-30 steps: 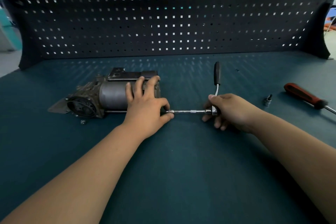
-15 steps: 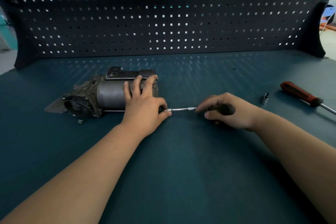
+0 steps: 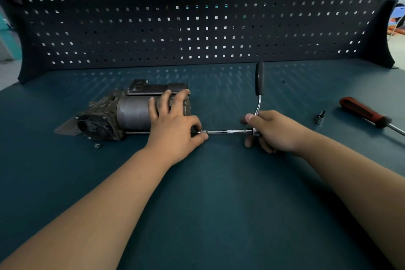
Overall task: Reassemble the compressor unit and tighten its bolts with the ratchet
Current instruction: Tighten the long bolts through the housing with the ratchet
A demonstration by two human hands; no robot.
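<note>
The grey compressor unit (image 3: 131, 114) lies on its side on the teal bench. My left hand (image 3: 175, 125) rests on its right end, fingers spread over the cylinder, while thumb and forefinger pinch the tip of the extension bar (image 3: 225, 132) at the compressor's end. The ratchet (image 3: 259, 85) has its black handle standing away from me, toward the pegboard. My right hand (image 3: 274, 130) grips the ratchet at its head, where the extension bar joins. The bolt itself is hidden behind my left fingers.
A red-handled screwdriver (image 3: 363, 113) and a small loose socket (image 3: 320, 117) lie on the bench to the right. A small bolt or washer (image 3: 97, 145) sits in front of the compressor's round end. The dark pegboard (image 3: 197, 17) closes off the back.
The ratchet handle was swung down toward me under my right hand half a second ago; now it points away toward the pegboard again. My left hand stayed on the compressor.
</note>
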